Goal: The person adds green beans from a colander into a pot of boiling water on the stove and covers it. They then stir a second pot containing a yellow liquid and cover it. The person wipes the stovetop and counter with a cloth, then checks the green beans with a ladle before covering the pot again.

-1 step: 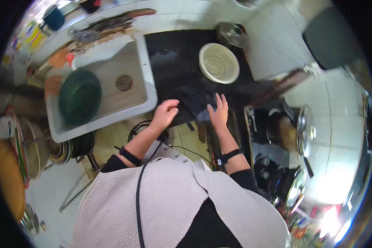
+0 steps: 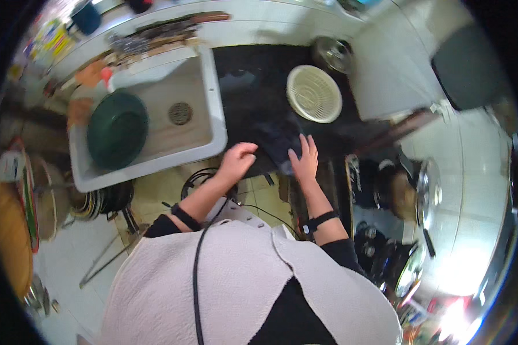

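Over the front edge of the black counter [image 2: 247, 109] I hold both hands, a short gap between them. My left hand [image 2: 237, 162], just right of the sink, has its fingers loosely bent and the thumb apart; nothing shows in it. My right hand [image 2: 305, 162] is open, fingers stretched toward the back of the counter. Beyond it stands a cream plastic colander [image 2: 314, 94], untouched. Between the hands the dark surface looks creased; whether a dark cloth lies there I cannot tell.
At left a white-rimmed sink [image 2: 218, 123] holds a green basin [image 2: 118, 131]. A lidded metal pot [image 2: 332, 54] stands at the back right. Pans sit by the stove [image 2: 380, 221] at right. Stacked dishes [image 2: 101, 202] are below the sink. A black cable [image 2: 197, 282] crosses my front.
The whole view has shifted slightly, with the sink and colander now further right in the picture. My left hand has come a little nearer my right hand.
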Demonstrator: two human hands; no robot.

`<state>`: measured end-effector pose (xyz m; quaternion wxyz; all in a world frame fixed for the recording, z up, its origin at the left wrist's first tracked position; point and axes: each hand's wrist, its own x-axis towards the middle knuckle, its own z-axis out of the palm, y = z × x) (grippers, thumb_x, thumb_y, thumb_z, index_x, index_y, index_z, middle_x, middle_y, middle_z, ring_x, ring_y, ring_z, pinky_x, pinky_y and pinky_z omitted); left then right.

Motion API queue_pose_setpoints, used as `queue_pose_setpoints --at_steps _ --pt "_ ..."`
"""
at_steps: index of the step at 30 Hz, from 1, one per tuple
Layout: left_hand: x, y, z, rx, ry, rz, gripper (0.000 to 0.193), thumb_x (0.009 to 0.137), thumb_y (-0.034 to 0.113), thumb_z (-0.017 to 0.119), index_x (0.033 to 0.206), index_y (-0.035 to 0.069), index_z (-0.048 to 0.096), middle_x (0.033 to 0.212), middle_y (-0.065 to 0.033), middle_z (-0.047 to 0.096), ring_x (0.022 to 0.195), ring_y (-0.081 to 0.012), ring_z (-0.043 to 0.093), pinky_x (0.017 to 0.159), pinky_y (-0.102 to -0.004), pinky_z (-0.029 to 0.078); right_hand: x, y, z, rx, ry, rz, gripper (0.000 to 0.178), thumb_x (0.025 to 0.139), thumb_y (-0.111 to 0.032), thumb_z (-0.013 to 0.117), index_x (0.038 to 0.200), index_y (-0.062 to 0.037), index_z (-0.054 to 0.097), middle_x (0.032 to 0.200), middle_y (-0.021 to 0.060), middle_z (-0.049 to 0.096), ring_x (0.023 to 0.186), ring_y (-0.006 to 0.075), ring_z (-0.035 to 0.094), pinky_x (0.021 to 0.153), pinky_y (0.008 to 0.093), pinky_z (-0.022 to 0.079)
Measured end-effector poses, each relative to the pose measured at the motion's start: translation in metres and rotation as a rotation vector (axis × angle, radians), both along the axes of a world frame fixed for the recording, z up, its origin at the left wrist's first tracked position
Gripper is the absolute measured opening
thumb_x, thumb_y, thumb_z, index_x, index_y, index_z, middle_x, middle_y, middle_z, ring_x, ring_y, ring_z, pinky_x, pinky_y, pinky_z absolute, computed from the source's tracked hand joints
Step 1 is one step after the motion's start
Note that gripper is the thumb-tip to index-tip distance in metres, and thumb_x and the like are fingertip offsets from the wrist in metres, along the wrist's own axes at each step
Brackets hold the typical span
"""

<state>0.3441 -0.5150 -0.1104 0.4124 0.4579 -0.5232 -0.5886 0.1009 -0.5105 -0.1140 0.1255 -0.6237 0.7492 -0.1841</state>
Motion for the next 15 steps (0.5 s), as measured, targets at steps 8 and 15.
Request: queue_pose_setpoints --at_steps 8,15 --pt "-0.008 0.024 -0.007 0.099 0.024 -0.026 0.029 0.080 0.003 0.054 0.108 0.001 0.063 0.099 -0.0067 0.065 0.092 -0.0132 0.060 0.082 -0.0290 0.049 0.081 -0.045 -0.036 -0.059 0.239 0.530 0.060 0.079 -0.032 0.066 0.136 -0.0283 0.047 0.149 0.0072 0.032 0.139 0.0339 0.025 0.106 0.0555 0.024" --pt "0.000 0.014 -0.005 0.145 0.032 -0.031 0.028 0.081 0.002 0.053 0.107 0.000 0.063 0.098 -0.0078 0.066 0.090 -0.0136 0.061 0.082 -0.0288 0.050 0.006 0.014 -0.005 0.036 0.257 0.772 0.053 0.074 -0.005 0.063 0.122 -0.0261 0.057 0.142 0.0012 0.043 0.131 0.0254 0.039 0.100 0.0460 0.033"
